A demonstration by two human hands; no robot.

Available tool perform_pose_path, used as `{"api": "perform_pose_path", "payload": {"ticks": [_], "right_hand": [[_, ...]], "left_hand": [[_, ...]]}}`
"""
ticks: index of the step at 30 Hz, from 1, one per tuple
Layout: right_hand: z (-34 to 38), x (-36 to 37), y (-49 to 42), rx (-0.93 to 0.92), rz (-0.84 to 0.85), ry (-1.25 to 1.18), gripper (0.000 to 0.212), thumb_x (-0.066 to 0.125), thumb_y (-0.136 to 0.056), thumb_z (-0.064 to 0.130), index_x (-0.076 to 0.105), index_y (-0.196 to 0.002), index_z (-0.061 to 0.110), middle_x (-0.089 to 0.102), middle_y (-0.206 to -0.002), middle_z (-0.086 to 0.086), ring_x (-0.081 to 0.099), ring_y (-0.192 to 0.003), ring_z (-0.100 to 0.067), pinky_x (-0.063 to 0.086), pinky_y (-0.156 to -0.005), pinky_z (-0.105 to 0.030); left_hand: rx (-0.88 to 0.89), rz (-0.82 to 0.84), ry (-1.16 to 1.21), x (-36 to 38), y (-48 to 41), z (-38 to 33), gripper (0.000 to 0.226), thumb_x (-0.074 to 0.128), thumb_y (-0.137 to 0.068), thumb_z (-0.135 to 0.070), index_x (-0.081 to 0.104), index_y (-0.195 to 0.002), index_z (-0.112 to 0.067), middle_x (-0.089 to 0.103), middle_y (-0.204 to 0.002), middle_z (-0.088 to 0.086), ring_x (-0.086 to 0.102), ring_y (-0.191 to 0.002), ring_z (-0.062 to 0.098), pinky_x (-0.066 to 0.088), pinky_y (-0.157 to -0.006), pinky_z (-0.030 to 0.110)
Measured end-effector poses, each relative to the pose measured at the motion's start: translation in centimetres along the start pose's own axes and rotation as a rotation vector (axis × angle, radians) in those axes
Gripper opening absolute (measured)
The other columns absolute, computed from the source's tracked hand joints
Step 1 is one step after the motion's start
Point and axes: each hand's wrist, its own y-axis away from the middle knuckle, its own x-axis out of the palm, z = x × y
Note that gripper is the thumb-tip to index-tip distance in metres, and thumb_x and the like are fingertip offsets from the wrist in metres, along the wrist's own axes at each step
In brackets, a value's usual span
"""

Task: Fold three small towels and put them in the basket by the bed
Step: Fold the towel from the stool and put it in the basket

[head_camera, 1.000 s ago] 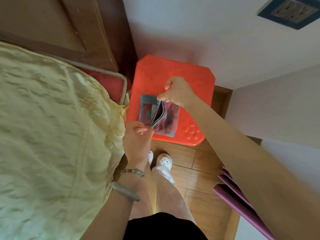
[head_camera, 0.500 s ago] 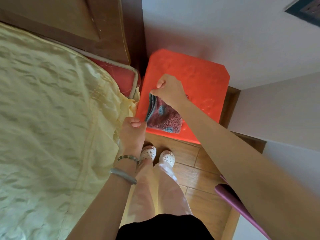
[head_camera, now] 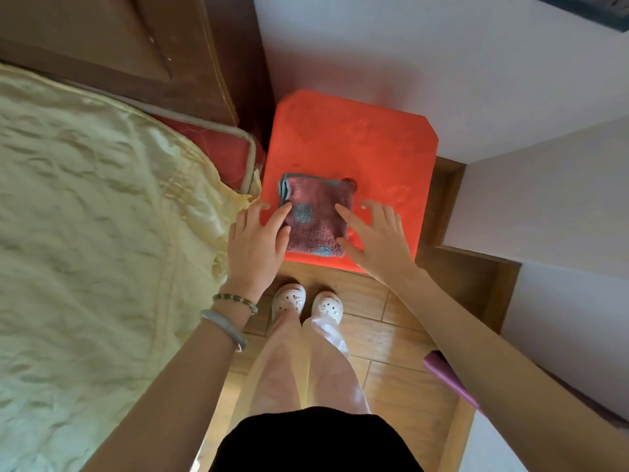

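1. A small folded towel (head_camera: 315,218), dark red with blue spots and a blue edge, lies flat on the near part of an orange stool top (head_camera: 354,141), which sits at about 12 o'clock from the person's feet.
2. The left hand (head_camera: 253,240) rests at the towel's 9 o'clock side, fingers spread apart and flat; its fingertips (head_camera: 285,207) touch the towel's left edge, gripping nothing.
3. The right hand (head_camera: 377,240) lies at the towel's 3 o'clock side, fingers likewise splayed and open, one fingertip on the towel's right edge and the rest on the stool.
4. The left wrist wears a bead bracelet (head_camera: 235,301) and a pale bangle (head_camera: 223,327).
5. A bed with a pale yellow cover (head_camera: 88,233) fills the 9 o'clock side, just beside the stool; its dark wooden headboard (head_camera: 136,49) stands at 11 o'clock.
6. White clogs (head_camera: 289,299) stand on the wooden floor (head_camera: 391,342) directly below the stool's near edge.
7. A purple object (head_camera: 446,373), only partly seen, lies at 4 o'clock.
8. No basket is in view.
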Motion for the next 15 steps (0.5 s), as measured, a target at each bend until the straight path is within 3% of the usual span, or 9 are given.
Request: {"api": "perform_pose_path", "payload": {"ticks": [2, 4, 6, 8, 12, 15], "right_hand": [[0.7, -0.2, -0.1, 0.107, -0.003, -0.217, 0.050, 0.056, -0.079, 0.034, 0.056, -0.127, 0.022, 0.053, -0.110, -0.015, 0.050, -0.097, -0.032, 0.044, -0.084, -0.040], [1.6, -0.9, -0.6, 0.388, 0.023, -0.608, 0.050, 0.064, -0.077, 0.019, 0.055, -0.126, 0.021, 0.050, -0.104, -0.004, 0.050, -0.095, -0.021, 0.042, -0.088, -0.031], [2.1, -1.4, -1.2, 0.744, 0.042, -0.956, 0.045, 0.067, -0.075, 0.011, 0.055, -0.118, 0.019, 0.055, -0.097, 0.002, 0.057, -0.090, -0.019, 0.049, -0.085, -0.036], [2.1, -1.5, -1.8, 0.952, 0.082, -1.160, 0.040, 0.067, -0.075, 0.007, 0.052, -0.112, 0.011, 0.060, -0.097, -0.004, 0.060, -0.080, -0.023, 0.052, -0.078, -0.042], [2.4, -1.5, -2.9, 1.048, 0.199, -1.326, 0.041, 0.070, -0.075, 0.000, 0.053, -0.112, 0.003, 0.058, -0.088, -0.009, 0.053, -0.066, -0.016, 0.045, -0.062, -0.030], [2.6, -1.6, -3.5, 1.020, 0.241, -1.290, 0.020, 0.073, -0.071, 0.002, 0.061, -0.086, 0.009, 0.058, -0.072, -0.007, 0.052, -0.063, -0.019, 0.043, -0.062, -0.033]], "left_hand": [[-0.036, 0.025, 0.179, -0.1, -0.1, 0.0, 0.036, 0.059, -0.089, -0.021, 0.059, -0.125, -0.018, 0.050, -0.123, 0.015, 0.045, -0.112, 0.032, 0.042, -0.096, 0.042], [-0.108, 0.038, 0.379, -0.3, -0.6, -0.3, 0.035, 0.060, -0.089, -0.018, 0.057, -0.123, -0.013, 0.046, -0.124, 0.013, 0.046, -0.116, 0.028, 0.040, -0.102, 0.041], [-0.242, 0.063, 0.553, -0.2, -1.2, -0.8, 0.040, 0.062, -0.088, -0.020, 0.052, -0.125, -0.011, 0.045, -0.123, 0.006, 0.050, -0.115, 0.022, 0.043, -0.102, 0.040], [-0.383, 0.109, 0.642, -0.1, -1.8, -1.4, 0.049, 0.064, -0.085, -0.021, 0.047, -0.130, -0.010, 0.048, -0.124, 0.006, 0.053, -0.112, 0.019, 0.044, -0.101, 0.037], [-0.507, 0.148, 0.729, -0.1, -2.9, -2.3, 0.048, 0.068, -0.082, -0.014, 0.049, -0.125, -0.004, 0.057, -0.114, 0.003, 0.057, -0.103, 0.015, 0.044, -0.091, 0.025], [-0.613, 0.207, 0.763, -0.2, -3.8, -2.1, 0.037, 0.071, -0.079, -0.015, 0.058, -0.113, -0.005, 0.065, -0.104, 0.004, 0.063, -0.097, 0.019, 0.048, -0.087, 0.028]]}}
